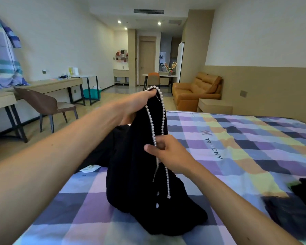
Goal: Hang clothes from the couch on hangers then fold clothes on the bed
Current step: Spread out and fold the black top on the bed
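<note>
My left grip [140, 101] pinches the top of a black garment [140, 183], held high. My right grip [170, 152] pinches the garment midway down, at its pearl trim [151, 119]. Its lower end rests bunched on the plaid bed [237, 147]. Dark clothes [293, 206] lie at the bed's right edge. Beyond I see an orange couch [196, 91]; to the left, a chair [46, 105] by the counter [57, 84].
</note>
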Tool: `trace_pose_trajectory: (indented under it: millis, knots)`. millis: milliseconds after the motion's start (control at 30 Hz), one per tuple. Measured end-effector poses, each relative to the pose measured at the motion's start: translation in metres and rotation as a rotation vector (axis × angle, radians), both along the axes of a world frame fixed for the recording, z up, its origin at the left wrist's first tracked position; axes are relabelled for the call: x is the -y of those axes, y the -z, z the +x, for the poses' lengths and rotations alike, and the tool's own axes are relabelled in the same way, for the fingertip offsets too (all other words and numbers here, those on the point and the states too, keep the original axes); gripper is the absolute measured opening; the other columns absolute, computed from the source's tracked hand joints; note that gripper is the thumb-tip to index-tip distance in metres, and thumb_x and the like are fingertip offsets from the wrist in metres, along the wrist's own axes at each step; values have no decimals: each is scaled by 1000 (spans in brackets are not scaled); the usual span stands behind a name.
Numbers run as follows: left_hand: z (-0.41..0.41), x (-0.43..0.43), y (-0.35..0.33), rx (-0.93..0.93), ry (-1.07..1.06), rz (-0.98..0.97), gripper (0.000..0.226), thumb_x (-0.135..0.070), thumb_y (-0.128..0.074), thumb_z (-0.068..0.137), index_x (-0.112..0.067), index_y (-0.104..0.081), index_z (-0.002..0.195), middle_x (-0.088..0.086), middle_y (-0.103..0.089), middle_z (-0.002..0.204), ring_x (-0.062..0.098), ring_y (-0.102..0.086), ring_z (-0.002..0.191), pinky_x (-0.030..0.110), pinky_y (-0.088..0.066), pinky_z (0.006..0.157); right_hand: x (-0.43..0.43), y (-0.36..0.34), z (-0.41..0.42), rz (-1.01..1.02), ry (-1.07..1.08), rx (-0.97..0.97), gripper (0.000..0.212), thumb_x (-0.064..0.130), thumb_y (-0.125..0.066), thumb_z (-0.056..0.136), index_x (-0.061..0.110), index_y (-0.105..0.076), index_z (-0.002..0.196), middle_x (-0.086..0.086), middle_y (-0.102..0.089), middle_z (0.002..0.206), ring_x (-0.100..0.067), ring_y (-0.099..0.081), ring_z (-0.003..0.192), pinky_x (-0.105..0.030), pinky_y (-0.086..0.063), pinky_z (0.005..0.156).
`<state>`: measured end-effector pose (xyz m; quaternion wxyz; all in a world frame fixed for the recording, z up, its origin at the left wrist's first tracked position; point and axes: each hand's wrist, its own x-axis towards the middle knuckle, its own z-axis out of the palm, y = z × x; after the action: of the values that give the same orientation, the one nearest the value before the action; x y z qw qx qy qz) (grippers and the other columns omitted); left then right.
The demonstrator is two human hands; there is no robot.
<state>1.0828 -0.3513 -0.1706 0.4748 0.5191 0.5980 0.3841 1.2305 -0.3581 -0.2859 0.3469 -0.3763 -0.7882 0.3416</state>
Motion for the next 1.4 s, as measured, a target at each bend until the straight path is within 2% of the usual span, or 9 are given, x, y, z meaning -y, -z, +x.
trace_pose_trajectory:
  millis: [200,333,467,567,900,1067,1200,1300,1400]
  knots:
    - [-34,-24,20,-669,-90,390,43,-41,-39,107,-8,-62,93,15,-67,98,28,-60,92,33,-39,70,39,-56,-13,32,-259,-134,21,28,-61,101,14,-70,88,3,-70,75,-4,-62,69,-25,-49,67]
    - [-46,-23,23,-328,-38,234,42,-47,-45,105,-11,-66,103,16,-73,105,30,-69,97,41,-54,93,25,-43,-13,239,118,-182,19,31,-76,87,20,-64,96,-1,-69,89,-9,-64,79,-28,-51,69]
    - [-44,-12,27,-49,28,176,31,-40,-53,104,-12,-66,106,16,-75,108,31,-74,98,42,-60,87,-8,11,-14,68,285,65,90,48,-85,68,33,-32,140,7,-43,134,-11,-42,123,-38,-45,97]
    - [-41,-4,26,-29,104,196,30,-36,-56,102,-9,-68,108,15,-76,106,27,-75,95,38,-59,84,-31,42,-15,-100,220,29,55,29,-82,82,24,-55,129,3,-63,122,-19,-59,115,-43,-53,92]
    - [-105,-5,65,-1509,13,447,39,-17,-72,78,-28,-64,115,2,-68,112,31,-62,107,32,-37,70,-49,-1,57,-187,104,-58,12,20,-77,89,17,-67,96,0,-75,92,-13,-70,77,-23,-53,69]
    - [-139,-23,102,-491,-400,401,26,7,-52,85,-16,-63,81,8,-65,81,30,-59,81,34,-45,66,-55,-32,93,25,153,354,15,19,-82,84,20,-67,90,1,-74,90,-14,-68,78,-29,-50,72]
    - [-142,-31,135,117,-316,93,39,1,-35,102,-12,-70,114,14,-74,112,33,-67,99,43,-54,88,-76,-26,117,88,372,441,19,14,-79,86,17,-64,75,-8,-68,78,-26,-60,72,-30,-39,60]
    - [-139,-38,134,4,-355,223,24,-5,-49,100,-7,-69,113,25,-71,113,41,-66,102,47,-53,87,-83,-22,124,62,567,401,10,15,-70,89,15,-60,86,-13,-68,86,-31,-61,79,-33,-41,61]
    - [-133,-39,127,-751,-539,234,16,-21,-64,90,-11,-62,102,21,-65,110,42,-62,103,46,-47,86,-81,-41,120,131,727,383,11,9,-50,88,11,-61,90,-17,-64,95,-37,-57,92,-40,-45,74]
